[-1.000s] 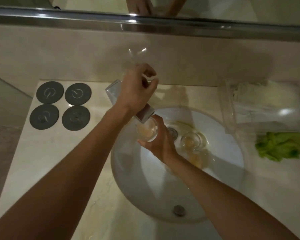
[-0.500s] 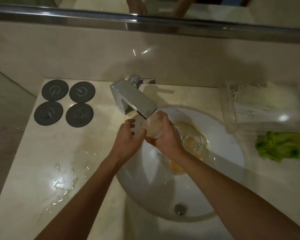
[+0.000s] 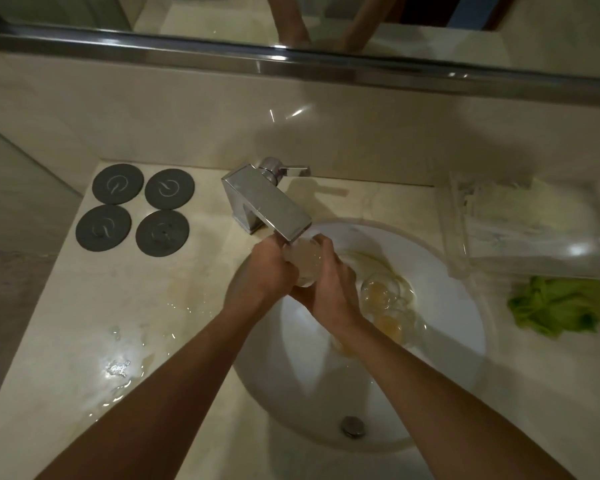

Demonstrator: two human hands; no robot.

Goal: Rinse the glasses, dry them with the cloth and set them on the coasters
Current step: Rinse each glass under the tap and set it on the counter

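Note:
Under the spout of the chrome faucet (image 3: 267, 206) I hold a clear glass (image 3: 303, 263) with both hands. My left hand (image 3: 260, 275) wraps its left side and my right hand (image 3: 329, 282) wraps its right side and bottom. More clear glasses (image 3: 381, 292) lie in the white sink basin (image 3: 447, 320) just right of my hands. Several dark round coasters (image 3: 136, 211) sit bare at the counter's back left. A green cloth (image 3: 561, 306) lies crumpled on the counter at the right.
A clear plastic tray (image 3: 527, 226) with white contents stands at the back right. Water is puddled on the marble counter (image 3: 118, 365) left of the basin. The basin's overflow button (image 3: 353, 426) is at its near rim. A mirror ledge (image 3: 291, 60) runs above the wall.
My left hand came down from the faucet lever and closed on the glass beside my right hand. The glass stays under the spout.

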